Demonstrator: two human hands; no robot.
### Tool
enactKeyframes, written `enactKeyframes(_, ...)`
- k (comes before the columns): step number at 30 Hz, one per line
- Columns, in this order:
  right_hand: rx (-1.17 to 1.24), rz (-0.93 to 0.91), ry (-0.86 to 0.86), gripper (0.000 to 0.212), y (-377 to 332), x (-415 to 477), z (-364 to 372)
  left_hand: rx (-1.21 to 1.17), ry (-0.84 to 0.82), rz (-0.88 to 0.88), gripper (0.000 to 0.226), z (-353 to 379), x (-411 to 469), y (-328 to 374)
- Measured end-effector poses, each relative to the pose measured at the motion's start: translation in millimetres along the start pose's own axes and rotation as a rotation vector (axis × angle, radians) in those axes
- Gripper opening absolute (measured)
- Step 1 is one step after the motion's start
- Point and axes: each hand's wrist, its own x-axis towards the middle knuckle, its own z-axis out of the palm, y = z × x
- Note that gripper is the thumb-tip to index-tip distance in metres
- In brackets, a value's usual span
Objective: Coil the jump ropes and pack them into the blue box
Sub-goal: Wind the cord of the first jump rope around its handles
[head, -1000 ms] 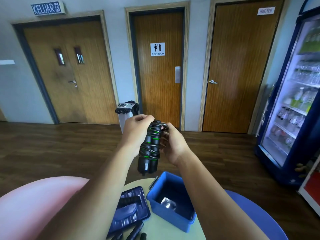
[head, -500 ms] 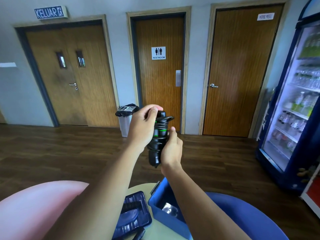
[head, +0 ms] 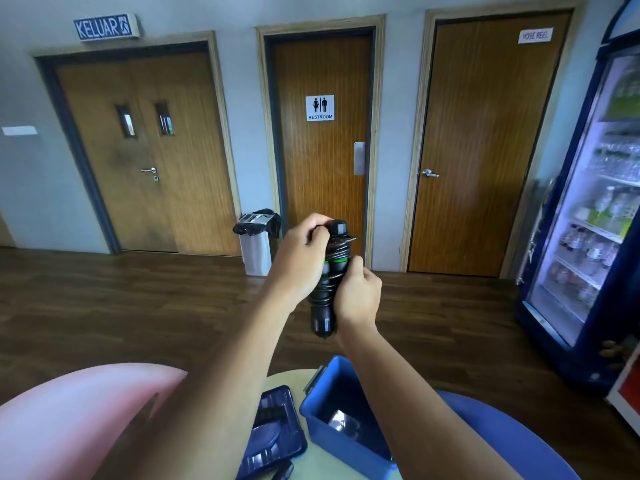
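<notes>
Head view: A person is holding a jump rope point(head: 328, 289) upright at chest height, well above the blue box point(head: 313, 408), in front of a restroom door. The left hand point(head: 300, 265) is pinching the cord near the top of the paired black handles, fingers curled. The right hand point(head: 358, 296) is gripping the lower half of the bundle. The cord is lying in tight turns around both handles, with a short tail sticking out at the upper right, so the coiling is looking nearly finished and only the end seems left to tuck.

Packing is still waiting. The box is sitting open on the round table point(head: 318, 469) with its lid point(head: 273, 431) lying just beside it. Something shiny is showing inside the box, too blurred to name, and no coiled rope can be made out there. A dark item is peeking in at the lower edge, too cropped to identify.

Compared with a second ago, the bundle is sitting higher and straighter. The right hand is now clasping the bundle lower down, where earlier it was up by the top. The left hand's fingers are working at the very top, and less of the table is showing.
</notes>
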Motion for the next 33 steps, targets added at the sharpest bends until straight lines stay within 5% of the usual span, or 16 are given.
enactKeyframes(4,-0.018,0.122,-0.001,0.044,-10,3,-2,0.039,-0.072,-0.038,0.033,7,-7,-7)
enactKeyframes(12,0.024,0.321,-0.106,0.042,-21,9,8,-0.124,0.135,-0.268,0.034,15,-4,5)
enactKeyframes(19,0.103,0.195,-0.138,0.058,-25,8,6,-0.152,0.26,-0.227,0.027,11,-9,10)
enactKeyframes(25,-0.012,-0.052,-0.323,0.059,-58,-9,-1,-0.017,0.194,-0.236,0.054,7,-14,14)
enactKeyframes(33,0.02,0.064,-0.232,0.054,-64,-9,2,0.246,0.189,-0.035,0.037,3,-23,17)
